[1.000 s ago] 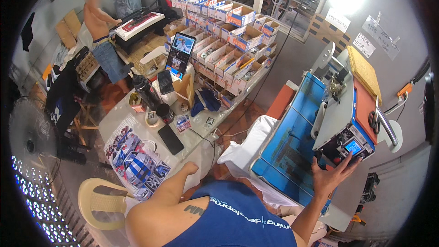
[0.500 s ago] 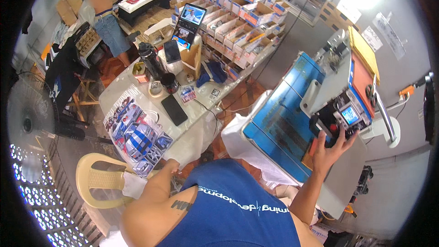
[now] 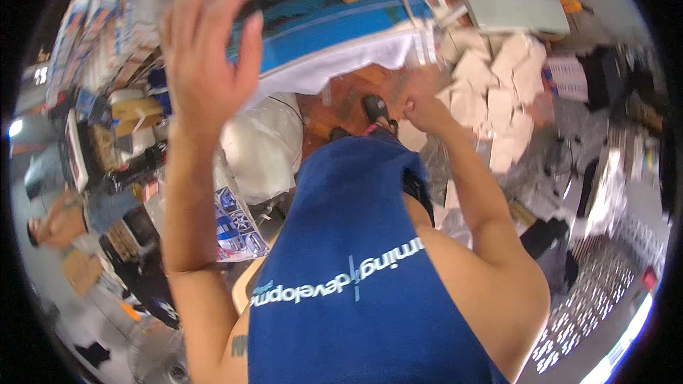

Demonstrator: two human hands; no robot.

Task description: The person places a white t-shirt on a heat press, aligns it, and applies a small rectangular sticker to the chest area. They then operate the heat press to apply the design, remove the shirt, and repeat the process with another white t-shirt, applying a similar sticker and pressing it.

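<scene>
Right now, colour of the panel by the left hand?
Panel is blue with dark patches; head view.

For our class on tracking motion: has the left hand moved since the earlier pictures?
Yes, toward the blue bed: the left hand, well apart from it earlier, now overlaps it in view.

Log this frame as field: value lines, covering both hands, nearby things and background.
Left hand: raised, open, overlapping blue surface in view; contact unclear
Right hand: loosely curled, blurred; contents unclear
Beside right hand: pale sheets, overlapping
Blue surface's near edge: white cloth
Right of left forearm: printed sheet
Background, left: another person
</scene>
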